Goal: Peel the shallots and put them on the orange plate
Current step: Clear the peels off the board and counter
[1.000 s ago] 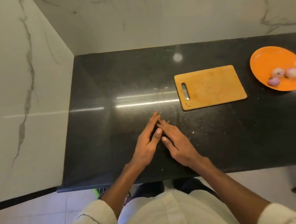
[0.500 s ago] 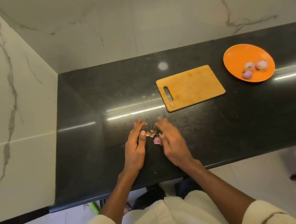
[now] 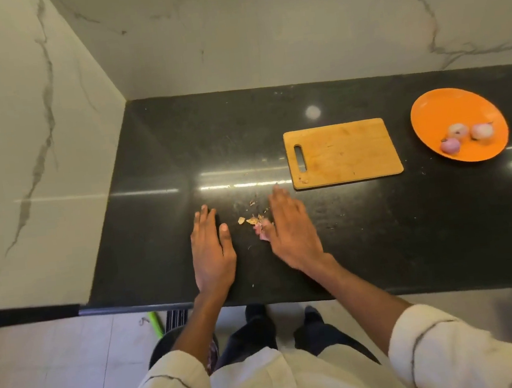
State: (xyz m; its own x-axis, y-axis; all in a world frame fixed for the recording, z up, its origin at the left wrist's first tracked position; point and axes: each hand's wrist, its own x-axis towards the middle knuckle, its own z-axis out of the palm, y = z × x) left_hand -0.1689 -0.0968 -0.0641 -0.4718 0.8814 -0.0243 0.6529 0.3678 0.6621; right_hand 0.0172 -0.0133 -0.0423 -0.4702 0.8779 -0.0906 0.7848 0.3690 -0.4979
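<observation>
Three peeled shallots [image 3: 463,137] lie on the orange plate [image 3: 448,110] at the right of the black counter. A small heap of shallot skins [image 3: 256,222], tan and pink, lies on the counter between my hands. My left hand [image 3: 212,252] rests flat with straight fingers to the left of the skins. My right hand [image 3: 293,231] lies flat with its thumb side against the pink scraps. Neither hand holds anything.
A wooden cutting board [image 3: 342,151] lies between my hands and the plate. Marble walls close off the counter [image 3: 378,228] at the back and left. The counter's front edge runs just below my wrists. A green object [image 3: 156,323] lies on the floor.
My hands, pressed together a second ago, have spread apart and uncovered the skins. The left hand slid left, the right stays beside the scraps. The camera view shifted.
</observation>
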